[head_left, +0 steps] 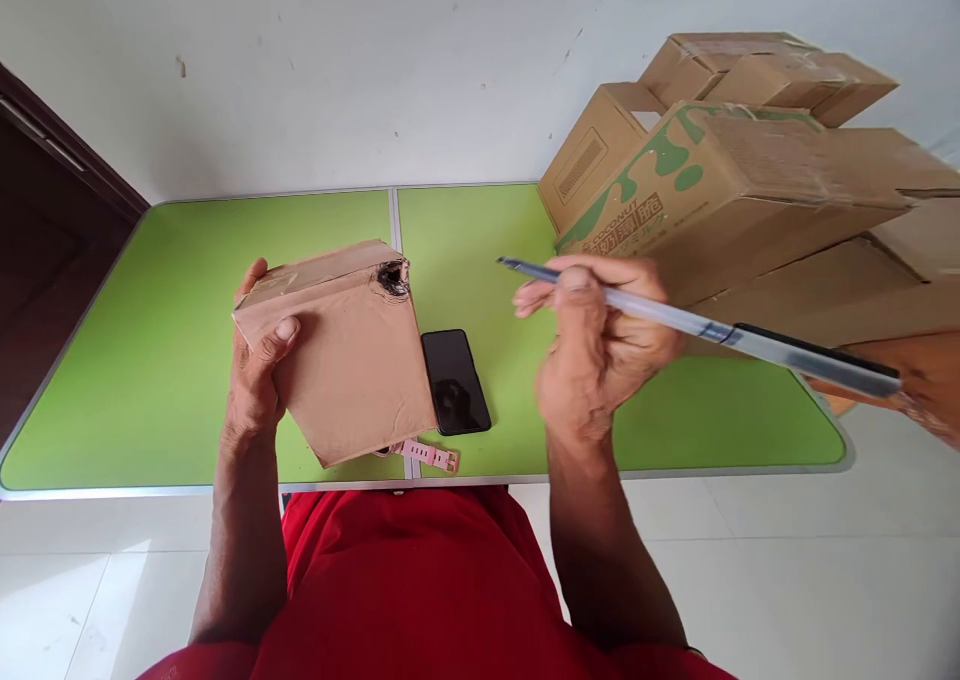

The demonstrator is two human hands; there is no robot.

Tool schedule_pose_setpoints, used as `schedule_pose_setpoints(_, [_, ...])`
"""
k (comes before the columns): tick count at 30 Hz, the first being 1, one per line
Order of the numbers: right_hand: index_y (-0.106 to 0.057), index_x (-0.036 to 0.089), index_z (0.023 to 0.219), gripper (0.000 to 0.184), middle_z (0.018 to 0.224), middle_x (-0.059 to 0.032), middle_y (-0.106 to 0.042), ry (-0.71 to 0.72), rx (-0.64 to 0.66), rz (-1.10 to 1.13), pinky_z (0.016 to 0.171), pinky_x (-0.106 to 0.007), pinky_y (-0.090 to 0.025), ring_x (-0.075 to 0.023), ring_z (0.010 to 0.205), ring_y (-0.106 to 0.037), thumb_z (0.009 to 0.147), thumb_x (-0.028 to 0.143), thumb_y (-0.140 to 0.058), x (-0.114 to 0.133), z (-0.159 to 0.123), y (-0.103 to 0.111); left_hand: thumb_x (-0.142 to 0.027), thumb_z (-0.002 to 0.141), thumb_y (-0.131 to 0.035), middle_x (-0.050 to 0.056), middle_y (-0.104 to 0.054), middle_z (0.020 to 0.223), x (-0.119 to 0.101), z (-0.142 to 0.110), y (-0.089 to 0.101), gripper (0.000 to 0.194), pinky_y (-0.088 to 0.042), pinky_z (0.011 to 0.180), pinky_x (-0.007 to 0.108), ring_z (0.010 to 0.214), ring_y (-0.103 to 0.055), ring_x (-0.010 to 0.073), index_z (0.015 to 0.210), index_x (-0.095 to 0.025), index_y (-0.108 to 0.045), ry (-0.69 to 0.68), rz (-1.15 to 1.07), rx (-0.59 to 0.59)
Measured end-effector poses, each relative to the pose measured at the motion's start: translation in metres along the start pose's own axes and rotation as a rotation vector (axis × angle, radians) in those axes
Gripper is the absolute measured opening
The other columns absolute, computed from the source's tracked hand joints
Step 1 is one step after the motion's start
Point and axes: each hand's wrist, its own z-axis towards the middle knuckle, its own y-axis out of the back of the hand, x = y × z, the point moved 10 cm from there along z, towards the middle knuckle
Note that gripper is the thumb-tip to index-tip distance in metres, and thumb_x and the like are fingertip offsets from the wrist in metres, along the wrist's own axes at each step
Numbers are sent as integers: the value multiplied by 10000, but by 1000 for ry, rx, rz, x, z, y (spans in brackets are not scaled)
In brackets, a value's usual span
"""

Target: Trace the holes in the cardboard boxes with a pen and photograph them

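Note:
My left hand [259, 365] grips the left end of a small cardboard box [352, 370], thumb on its front face and fingers behind. The box is tilted above the green table [142, 360]. Its upper right corner has a dark, ragged hole ringed with black marks. Held between the thumb and fingers of my right hand [600, 340] is a pen [675, 318] with a clear barrel. The pen's tip points left, apart from the box, and its capped end reaches out to the right.
A black phone [457, 382] lies just right of the box. Partly under the box is a pink watch strap [427, 454] near the table's front edge. Several larger cardboard boxes [720, 170] are piled at the right. A white wall [375, 70] stands behind the table.

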Motion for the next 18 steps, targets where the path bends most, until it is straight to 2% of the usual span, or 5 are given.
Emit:
schedule_pose_setpoints(3, [-779, 263, 1199, 244, 997, -53, -803, 81, 118, -377, 797, -403, -659, -227, 855, -785, 1114, 430, -623, -34, 12, 27, -557, 671, -993, 81, -619, 1518, 1, 3, 1, 902, -503, 1274, 567, 1432, -598, 348, 1454, -289, -634, 1, -36, 3])
schedule_pose_setpoints(6, [-785, 209, 1283, 361, 1175, -143, -778, 176, 634, -791, 988, -480, -633, -305, 1108, -744, 1127, 288, -469, -89, -7, 19, -572, 627, -997, 85, -641, 1456, 2, 7, 5, 893, -478, 1295, 562, 1409, -597, 351, 1400, -265, -670, -20, -59, -8])
schedule_pose_setpoints(9, [-802, 206, 1289, 453, 1178, -149, -766, 158, 938, -920, 1003, -456, -615, -310, 1130, -707, 1093, 129, -401, -129, -38, 21, -582, 602, -997, 79, -683, 1364, 1, 10, 7, 832, -473, 1301, 565, 1354, -623, 346, 1317, -257, -721, -46, -47, -18])
schedule_pose_setpoints(14, [-805, 186, 1294, 466, 1170, -189, -750, 143, 1135, -970, 954, -462, -576, -352, 1141, -657, 1045, 22, -447, -150, -75, 5, -589, 608, -996, 61, -709, 1338, -1, 11, 3, 761, -457, 1320, 561, 1305, -661, 323, 1257, -274, -752, -45, -29, -17])
schedule_pose_setpoints(18, [-765, 144, 1355, 493, 1235, -224, -745, 137, 1188, -992, 949, -459, -531, -358, 1161, -628, 1040, -2, -415, -156, -85, -3, -598, 617, -989, 61, -700, 1337, -4, 11, -1, 754, -448, 1317, 575, 1326, -652, 333, 1256, -287, -737, -51, -11, -6])
